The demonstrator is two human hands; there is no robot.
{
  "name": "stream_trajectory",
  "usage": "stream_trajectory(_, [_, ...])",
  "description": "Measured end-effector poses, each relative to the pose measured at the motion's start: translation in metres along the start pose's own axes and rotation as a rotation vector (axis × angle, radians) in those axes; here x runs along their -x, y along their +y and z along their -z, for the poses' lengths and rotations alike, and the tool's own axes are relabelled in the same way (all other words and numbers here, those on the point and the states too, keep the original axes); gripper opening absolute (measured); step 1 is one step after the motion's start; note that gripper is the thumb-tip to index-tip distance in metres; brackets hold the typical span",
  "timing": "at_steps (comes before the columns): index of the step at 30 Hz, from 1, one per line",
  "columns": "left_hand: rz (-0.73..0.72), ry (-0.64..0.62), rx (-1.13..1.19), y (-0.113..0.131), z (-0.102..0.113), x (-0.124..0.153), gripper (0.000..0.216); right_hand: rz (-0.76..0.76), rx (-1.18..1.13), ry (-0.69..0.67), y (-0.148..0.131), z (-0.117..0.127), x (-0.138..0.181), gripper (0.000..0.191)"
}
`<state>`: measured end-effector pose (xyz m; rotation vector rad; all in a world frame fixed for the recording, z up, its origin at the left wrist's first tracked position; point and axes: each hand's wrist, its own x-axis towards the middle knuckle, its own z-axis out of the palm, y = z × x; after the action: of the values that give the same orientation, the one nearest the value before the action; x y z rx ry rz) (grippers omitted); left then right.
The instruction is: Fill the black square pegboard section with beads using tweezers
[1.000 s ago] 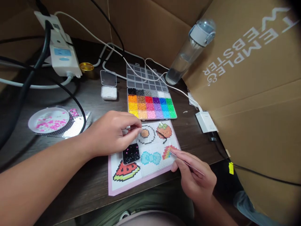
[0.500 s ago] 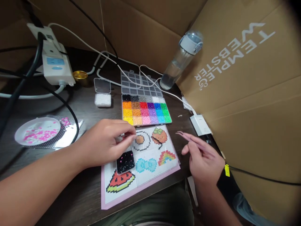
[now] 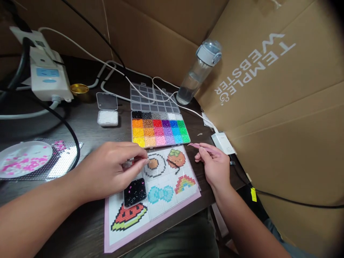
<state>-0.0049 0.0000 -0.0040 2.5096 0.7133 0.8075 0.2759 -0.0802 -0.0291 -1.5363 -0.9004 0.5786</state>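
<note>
My left hand (image 3: 115, 166) is closed in a pinch over the pattern sheet, with thumb and index fingertips together beside the fried-egg picture (image 3: 155, 165). What they hold, if anything, is too small to make out. Below it a small clear box of black beads (image 3: 135, 193), with a few pink ones among them, sits on the pattern sheet (image 3: 107, 238). My right hand (image 3: 213, 161) grips pink tweezers (image 3: 206, 148), whose tips reach the upper right corner of the sheet. A clear pegboard (image 3: 168, 208) covers part of the sheet, and a line of black beads (image 3: 174, 166) crosses the persimmon picture.
Behind the sheet lies an open bead case (image 3: 161, 132) with many colours. At left are a white dish (image 3: 40, 150) of pink beads, a small box of white beads (image 3: 107, 118), a gold cup (image 3: 80, 89) and a power strip (image 3: 49, 73). A water bottle (image 3: 197, 73) leans near the cardboard wall.
The whole view has shifted, so things appear further left. My right hand has moved the tweezers left, closer to the sheet's corner. My left hand keeps its pinch over the sheet.
</note>
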Motion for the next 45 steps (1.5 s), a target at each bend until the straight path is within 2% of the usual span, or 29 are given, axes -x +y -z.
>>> stream_trajectory(6, [0.045,-0.019,0.007,0.001,0.0,0.001,0.023,-0.013,0.01,0.003,0.0,-0.001,0.0,0.028])
stream_trajectory(26, [-0.008,-0.02,-0.012,-0.001,0.001,-0.001,0.02,0.025,-0.042,-0.01,-0.002,0.004,0.008,0.018])
stream_trajectory(28, [-0.01,-0.013,-0.004,0.0,0.001,-0.001,0.02,0.056,-0.051,-0.065,-0.002,0.01,0.018,0.016])
stream_trajectory(32, [-0.024,0.012,-0.006,0.0,0.0,-0.001,0.02,0.139,-0.034,-0.279,0.0,0.024,0.042,0.011])
stream_trajectory(36, [-0.023,0.005,-0.011,0.002,0.0,-0.001,0.019,0.202,-0.068,-0.505,-0.002,0.032,0.052,0.02])
stream_trajectory(45, [-0.036,0.006,-0.033,0.005,0.002,-0.002,0.02,0.129,0.02,-0.556,-0.003,0.035,0.049,0.021])
